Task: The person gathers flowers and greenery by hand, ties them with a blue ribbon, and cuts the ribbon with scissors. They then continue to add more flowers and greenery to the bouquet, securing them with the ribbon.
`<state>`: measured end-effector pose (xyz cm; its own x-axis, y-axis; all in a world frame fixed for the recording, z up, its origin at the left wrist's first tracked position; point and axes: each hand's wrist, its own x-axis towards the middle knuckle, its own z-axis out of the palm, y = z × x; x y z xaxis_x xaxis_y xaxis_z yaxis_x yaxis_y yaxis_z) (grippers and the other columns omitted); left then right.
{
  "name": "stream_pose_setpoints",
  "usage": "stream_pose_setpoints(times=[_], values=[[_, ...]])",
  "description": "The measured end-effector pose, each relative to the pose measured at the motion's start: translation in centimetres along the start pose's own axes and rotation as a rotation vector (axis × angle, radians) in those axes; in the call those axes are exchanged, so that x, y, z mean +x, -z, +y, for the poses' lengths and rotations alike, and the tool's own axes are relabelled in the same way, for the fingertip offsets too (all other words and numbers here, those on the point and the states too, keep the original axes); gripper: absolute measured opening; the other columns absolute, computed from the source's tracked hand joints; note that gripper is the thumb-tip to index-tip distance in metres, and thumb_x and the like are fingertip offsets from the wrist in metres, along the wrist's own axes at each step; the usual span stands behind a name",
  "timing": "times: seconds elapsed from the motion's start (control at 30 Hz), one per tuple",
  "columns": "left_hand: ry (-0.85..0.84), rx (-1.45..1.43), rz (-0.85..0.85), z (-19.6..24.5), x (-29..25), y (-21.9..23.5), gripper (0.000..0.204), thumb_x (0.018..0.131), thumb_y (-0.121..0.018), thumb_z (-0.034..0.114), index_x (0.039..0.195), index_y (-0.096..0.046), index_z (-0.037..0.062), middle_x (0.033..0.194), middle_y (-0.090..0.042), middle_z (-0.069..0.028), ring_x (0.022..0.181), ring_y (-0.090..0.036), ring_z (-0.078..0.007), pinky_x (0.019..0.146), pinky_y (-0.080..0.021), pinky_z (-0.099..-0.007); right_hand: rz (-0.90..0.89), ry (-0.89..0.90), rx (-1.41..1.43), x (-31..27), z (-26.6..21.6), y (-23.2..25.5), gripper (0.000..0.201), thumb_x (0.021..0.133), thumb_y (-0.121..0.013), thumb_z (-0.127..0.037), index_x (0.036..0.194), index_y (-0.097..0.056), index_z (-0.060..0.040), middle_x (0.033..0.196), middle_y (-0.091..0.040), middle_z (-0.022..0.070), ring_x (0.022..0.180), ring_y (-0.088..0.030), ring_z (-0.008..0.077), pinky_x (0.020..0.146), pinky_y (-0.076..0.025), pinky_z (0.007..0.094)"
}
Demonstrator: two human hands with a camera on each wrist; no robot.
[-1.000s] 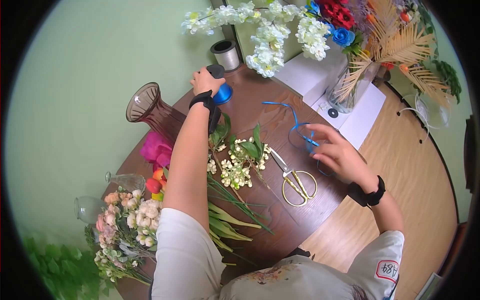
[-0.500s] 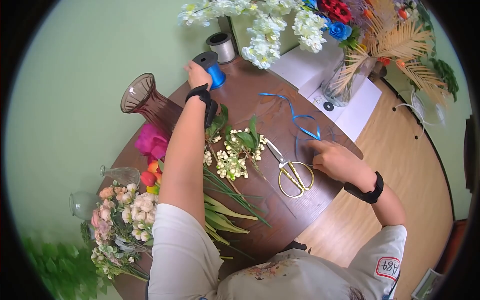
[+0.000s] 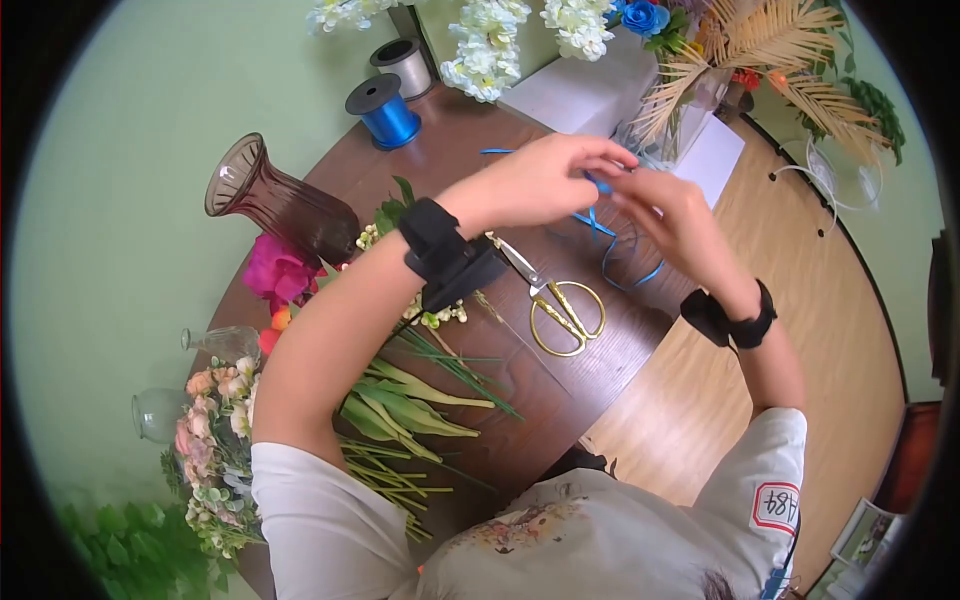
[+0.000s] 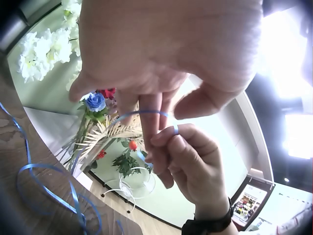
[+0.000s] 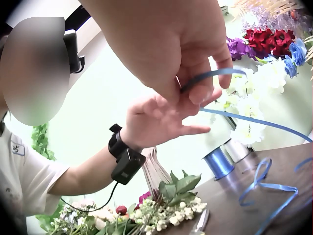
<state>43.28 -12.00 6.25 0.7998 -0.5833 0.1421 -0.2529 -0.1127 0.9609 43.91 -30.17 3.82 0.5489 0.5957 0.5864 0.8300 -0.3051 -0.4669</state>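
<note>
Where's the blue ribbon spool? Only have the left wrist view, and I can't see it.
Observer: Head view shows the blue spool standing on the table next to a silvery spool.
Operator: Any scissors out?
Observer: Yes, gold-handled scissors lie on the table, below the left hand in the head image.
Operator: Vase?
Observer: A purple-tinted glass vase is on the table, left of the scissors in the head view.
</note>
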Motion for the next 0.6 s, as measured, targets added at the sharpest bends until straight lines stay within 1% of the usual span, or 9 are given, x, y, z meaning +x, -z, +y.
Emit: stream_pose_setpoints(times=[0.13,0.23,0.27,0.33,0.37,0.43,0.47,0.57,0.6], values=[[0.111,-0.035,-0.113,0.7,-0.6,1.8,0.023,0.079,-0.048,0.008,0.098,-0.054,-0.0024,0.084,-0.058,-0.0061,0.080,-0.055,-0.0096,0.070,-0.042,-0.0208,0.001,-0.245,0.156,1.4,-0.4,1.8,0.014,0.080,-0.051,-0.011,0.088,-0.057,-0.0011,0.058,-0.048,0.0044,0.048,-0.040,0.0121,0.047,-0.034,0.0246],[0.208,-0.004,0.053,0.4,-0.9,3.4,0.021,0.084,-0.050,0.021,0.088,-0.055,0.0012,0.056,-0.047,0.0043,0.049,-0.043,-0.0037,0.050,-0.036,-0.0179,0.062,-0.487,0.459,1.0,0.1,2.8,0.018,0.084,-0.048,-0.016,0.085,-0.057,0.0001,0.058,-0.041,-0.0066,0.053,-0.034,0.0013,0.044,-0.027,0.0178],[0.224,-0.098,0.090,0.7,-1.0,4.2,0.019,0.084,-0.049,0.020,0.080,-0.056,0.0023,0.052,-0.041,0.0060,0.047,-0.038,-0.0035,0.047,-0.034,-0.0184,0.063,-0.487,0.459,0.5,0.8,2.8,0.018,0.084,-0.048,-0.016,0.085,-0.057,0.0001,0.058,-0.041,-0.0066,0.053,-0.034,0.0013,0.044,-0.027,0.0178],[0.345,-0.146,0.089,1.4,-1.1,5.7,0.023,0.083,-0.050,0.024,0.073,-0.056,0.0031,0.051,-0.037,0.0070,0.047,-0.034,-0.0031,0.046,-0.032,-0.0182,-0.065,-0.734,0.508,-0.5,1.9,2.6,0.019,0.084,-0.049,-0.022,0.086,-0.056,-0.0050,0.055,-0.035,-0.0091,0.045,-0.027,-0.0013,0.039,-0.020,0.0155],[0.343,-0.146,0.086,0.8,-0.6,6.0,0.023,0.083,-0.050,0.024,0.073,-0.056,0.0031,0.051,-0.037,0.0070,0.047,-0.034,-0.0031,0.046,-0.032,-0.0182,-0.153,-0.782,0.407,-1.0,2.4,2.3,0.023,0.082,-0.053,-0.025,0.088,-0.055,-0.0029,0.056,-0.039,-0.0072,0.046,-0.032,0.0008,0.041,-0.026,0.0165],[0.372,0.556,0.096,-1.9,0.0,6.6,0.026,0.081,-0.052,0.026,0.073,-0.057,0.0019,0.052,-0.047,0.0006,0.049,-0.045,-0.0093,0.050,-0.039,-0.0242,-0.202,-0.693,0.324,-2.7,4.5,0.2,0.027,0.079,-0.055,-0.026,0.089,-0.055,-0.0014,0.057,-0.042,-0.0048,0.049,-0.037,0.0033,0.043,-0.030,0.0186],[0.371,0.556,0.100,-3.4,0.2,6.6,0.026,0.081,-0.052,0.026,0.073,-0.057,0.0019,0.052,-0.047,0.0006,0.049,-0.045,-0.0093,0.050,-0.039,-0.0242,-0.252,-0.601,0.244,-3.1,5.1,-0.4,0.031,0.077,-0.058,-0.028,0.089,-0.055,0.0001,0.057,-0.045,-0.0023,0.051,-0.041,0.0059,0.045,-0.034,0.0207],[0.414,0.971,-0.060,-6.4,1.4,6.1,0.026,0.077,-0.056,0.025,0.072,-0.058,-0.0002,0.063,-0.058,-0.0091,0.062,-0.057,-0.0201,0.060,-0.045,-0.0318,-0.368,-0.573,0.047,-2.7,2.7,-1.2,0.040,0.069,-0.065,-0.032,0.088,-0.057,0.0030,0.061,-0.053,0.0085,0.057,-0.051,0.0149,0.053,-0.041,0.0279],[0.509,1.076,-0.100,-6.7,1.7,5.5,0.024,0.072,-0.060,0.024,0.078,-0.059,0.0011,0.075,-0.059,-0.0136,0.071,-0.057,-0.0260,0.065,-0.045,-0.0342,-0.409,-0.548,-0.011,-2.6,2.4,-1.6,0.039,0.068,-0.065,-0.031,0.086,-0.057,0.0025,0.064,-0.057,0.0126,0.060,-0.056,0.0208,0.055,-0.042,0.0311]])
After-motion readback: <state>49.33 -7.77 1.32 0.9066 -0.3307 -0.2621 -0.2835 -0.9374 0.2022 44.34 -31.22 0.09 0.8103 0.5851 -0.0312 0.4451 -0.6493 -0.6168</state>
